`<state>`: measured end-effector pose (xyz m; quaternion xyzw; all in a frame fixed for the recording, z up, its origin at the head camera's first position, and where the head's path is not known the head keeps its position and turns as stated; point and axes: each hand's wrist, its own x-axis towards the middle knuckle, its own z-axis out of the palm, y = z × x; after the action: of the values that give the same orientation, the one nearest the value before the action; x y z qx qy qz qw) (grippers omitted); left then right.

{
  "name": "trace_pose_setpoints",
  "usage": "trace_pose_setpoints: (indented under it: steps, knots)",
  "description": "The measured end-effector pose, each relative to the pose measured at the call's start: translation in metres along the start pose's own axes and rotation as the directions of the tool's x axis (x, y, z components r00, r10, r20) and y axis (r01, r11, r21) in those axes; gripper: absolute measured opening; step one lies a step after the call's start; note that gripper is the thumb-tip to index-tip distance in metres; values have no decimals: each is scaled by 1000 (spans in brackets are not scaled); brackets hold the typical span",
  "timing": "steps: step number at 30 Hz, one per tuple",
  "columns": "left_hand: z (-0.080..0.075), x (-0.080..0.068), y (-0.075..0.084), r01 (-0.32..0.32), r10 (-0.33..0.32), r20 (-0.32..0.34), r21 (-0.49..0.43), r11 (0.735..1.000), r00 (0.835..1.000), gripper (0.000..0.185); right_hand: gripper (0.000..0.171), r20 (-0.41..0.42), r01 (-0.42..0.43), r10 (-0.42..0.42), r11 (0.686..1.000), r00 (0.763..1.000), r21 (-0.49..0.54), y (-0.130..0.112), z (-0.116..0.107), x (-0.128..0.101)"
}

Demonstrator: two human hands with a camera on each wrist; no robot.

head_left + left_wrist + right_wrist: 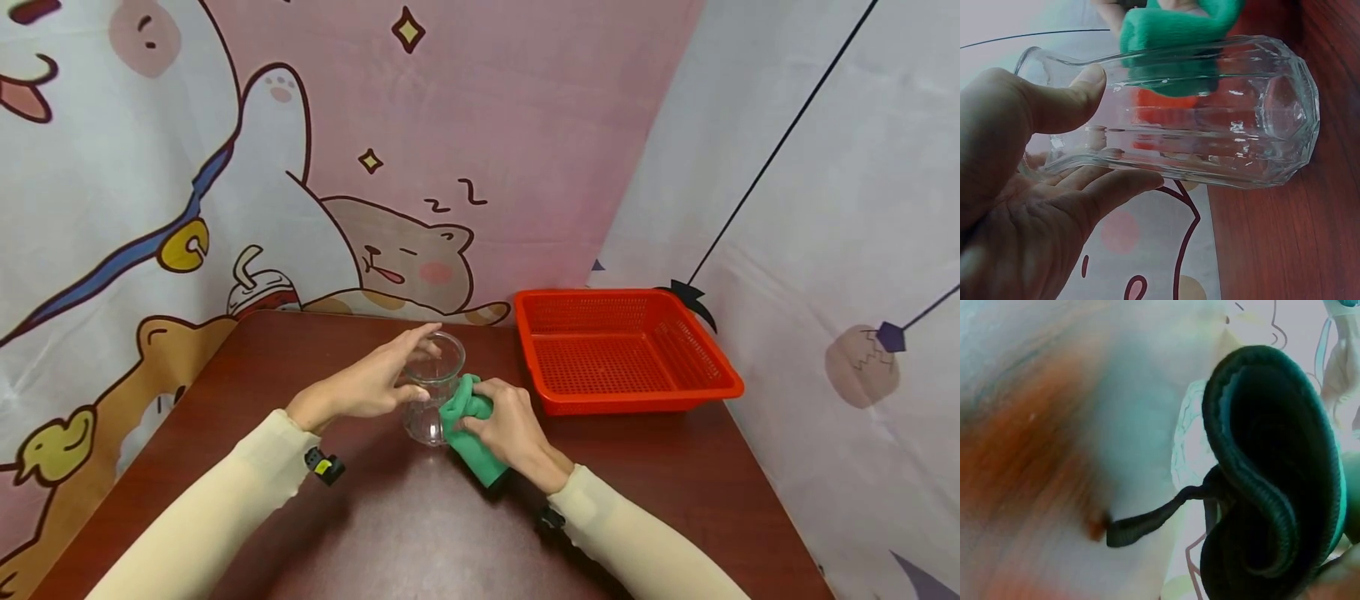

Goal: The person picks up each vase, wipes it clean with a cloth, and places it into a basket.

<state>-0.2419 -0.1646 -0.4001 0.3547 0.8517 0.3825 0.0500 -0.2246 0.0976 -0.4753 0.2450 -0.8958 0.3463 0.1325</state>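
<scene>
A clear faceted glass (432, 388) stands on the dark red table (375, 533) in the head view. My left hand (367, 382) grips it near the rim, thumb on one side and fingers on the other; the left wrist view shows the glass (1197, 125) between thumb (1063, 100) and fingers. My right hand (510, 429) holds a bunched green cloth (471, 429) pressed against the glass's right side. That cloth (1175, 37) shows green through the glass. In the right wrist view the folded cloth (1272, 481) fills the right half, dark and close; the rest is blurred.
An orange-red mesh basket (617, 350) sits at the table's back right, close to the right hand. Printed cartoon curtains hang behind the table and along its right side. The table's right edge runs near the basket.
</scene>
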Motion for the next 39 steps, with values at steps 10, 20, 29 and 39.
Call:
trace_pose_setpoints:
  steps: [10,20,29,39]
  knots:
    - [-2,-2,2,12,-12,6,18,1000,1000,98,49,-56,41,-41,999,998,11,-6,-5,3]
    - [-1,-4,2,7,-7,8,26,1000,1000,97,52,-36,39,-39,999,999,10,-6,-5,4]
    - [0,-3,1,7,-7,3,42,999,1000,98,50,-82,83,-82,996,993,10,-7,-7,5]
    - [1,-3,4,-22,22,4,35,999,1000,99,46,-210,132,-102,982,972,133,-18,-17,13]
